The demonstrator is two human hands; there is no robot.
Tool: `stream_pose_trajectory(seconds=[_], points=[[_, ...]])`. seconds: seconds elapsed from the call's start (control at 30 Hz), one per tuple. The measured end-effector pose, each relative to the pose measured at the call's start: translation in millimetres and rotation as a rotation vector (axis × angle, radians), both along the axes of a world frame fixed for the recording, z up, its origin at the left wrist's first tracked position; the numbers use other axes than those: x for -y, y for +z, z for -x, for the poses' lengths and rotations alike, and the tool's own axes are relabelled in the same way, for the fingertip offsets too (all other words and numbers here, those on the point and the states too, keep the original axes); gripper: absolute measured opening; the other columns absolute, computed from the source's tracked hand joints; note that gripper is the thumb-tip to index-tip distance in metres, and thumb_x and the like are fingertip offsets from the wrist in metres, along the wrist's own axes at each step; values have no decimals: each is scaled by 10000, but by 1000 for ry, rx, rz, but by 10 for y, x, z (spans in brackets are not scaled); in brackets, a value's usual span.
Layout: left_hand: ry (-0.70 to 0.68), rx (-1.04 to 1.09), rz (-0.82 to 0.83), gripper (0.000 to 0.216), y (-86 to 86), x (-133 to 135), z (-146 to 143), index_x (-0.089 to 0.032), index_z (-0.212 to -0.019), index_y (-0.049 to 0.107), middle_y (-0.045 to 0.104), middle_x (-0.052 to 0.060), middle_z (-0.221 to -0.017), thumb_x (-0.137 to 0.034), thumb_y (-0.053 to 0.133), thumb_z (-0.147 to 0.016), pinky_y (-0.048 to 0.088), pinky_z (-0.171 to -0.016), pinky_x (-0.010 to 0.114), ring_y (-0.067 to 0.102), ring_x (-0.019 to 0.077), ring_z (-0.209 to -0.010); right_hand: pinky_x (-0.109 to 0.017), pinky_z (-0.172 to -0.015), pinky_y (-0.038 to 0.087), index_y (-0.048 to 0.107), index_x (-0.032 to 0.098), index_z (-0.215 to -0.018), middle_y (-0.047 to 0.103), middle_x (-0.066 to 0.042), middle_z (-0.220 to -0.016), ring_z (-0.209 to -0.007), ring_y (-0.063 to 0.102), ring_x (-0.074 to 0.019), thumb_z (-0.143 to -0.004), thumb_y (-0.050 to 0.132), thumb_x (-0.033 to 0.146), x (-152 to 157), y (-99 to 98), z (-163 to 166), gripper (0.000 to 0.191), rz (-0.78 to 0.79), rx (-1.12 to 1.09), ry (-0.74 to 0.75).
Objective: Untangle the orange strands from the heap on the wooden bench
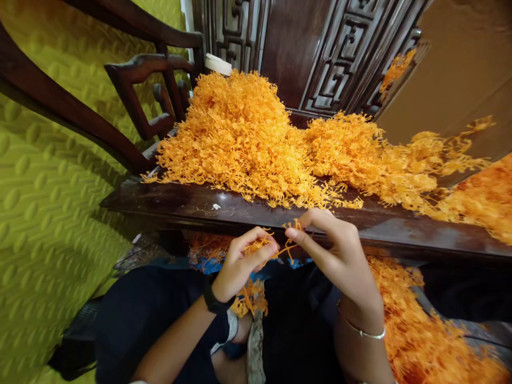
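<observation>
My left hand (pixel 246 258) is closed around several orange plastic pieces (pixel 258 244) with thin, spidery prongs. Just to its right, my right hand (pixel 340 250) pinches another spidery orange piece (pixel 294 225) between thumb and fingertips. A thin orange strand (pixel 287 248) runs between the two hands. Both hands are above my lap, at the near edge of a dark wooden bench (pixel 180 205). Behind them a large heap of the same kind of orange pieces (pixel 244 138) lies on the bench. Whether the two held pieces are joined is too small to tell.
A second orange pile (pixel 360 154) stretches right along the bench. More orange pieces (pixel 424 320) lie below at the right. A carved wooden armrest (pixel 152 90) stands at the left, by a green padded wall (pixel 32 213). A white scrap (pixel 216 206) rests near the bench edge.
</observation>
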State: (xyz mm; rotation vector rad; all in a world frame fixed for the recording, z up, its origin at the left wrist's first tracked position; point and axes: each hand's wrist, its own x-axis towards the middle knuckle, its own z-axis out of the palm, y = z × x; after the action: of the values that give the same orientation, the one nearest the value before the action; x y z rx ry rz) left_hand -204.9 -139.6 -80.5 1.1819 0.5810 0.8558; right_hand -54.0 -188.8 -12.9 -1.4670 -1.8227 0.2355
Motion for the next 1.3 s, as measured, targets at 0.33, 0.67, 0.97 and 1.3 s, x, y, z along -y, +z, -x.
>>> stream_pose_trajectory(seconds=[0.33,0.67,0.97,1.3], points=[[-113,57,28,288,-5,28,57,-143,-688,635,546,-13,-593,-430,665,-703,220,-372,196,293,15,-372,-284,-565,366,483,196,-616,407,3,-614,-609,428,-146,-771,603,399,-202,-189,210,282,195,-1086,361],[-115,78,-77,198,-88,97,-33,-144,-638,649,558,16,-611,-329,690,-697,333,-517,218,464,87,-561,-327,-678,391,608,311,-787,473,-30,-819,-749,479,-178,-901,350,510,-201,29,-285,345,-508,-862,-57],[0,165,213,204,-46,68,-110,-145,-735,582,519,-46,-649,-342,627,-757,118,-369,181,229,-23,-350,-334,-726,463,595,212,-931,611,-20,-820,-766,590,-184,-734,694,271,-88,-68,-684,228,-302,-167,-362],[44,177,140,229,-28,37,-52,-156,-795,612,361,-79,-521,-377,559,-814,100,-369,183,208,-3,-350,-418,-886,450,616,241,-1068,559,-86,-1131,-1091,527,-250,-825,584,215,-132,-39,-472,246,-350,48,-280]])
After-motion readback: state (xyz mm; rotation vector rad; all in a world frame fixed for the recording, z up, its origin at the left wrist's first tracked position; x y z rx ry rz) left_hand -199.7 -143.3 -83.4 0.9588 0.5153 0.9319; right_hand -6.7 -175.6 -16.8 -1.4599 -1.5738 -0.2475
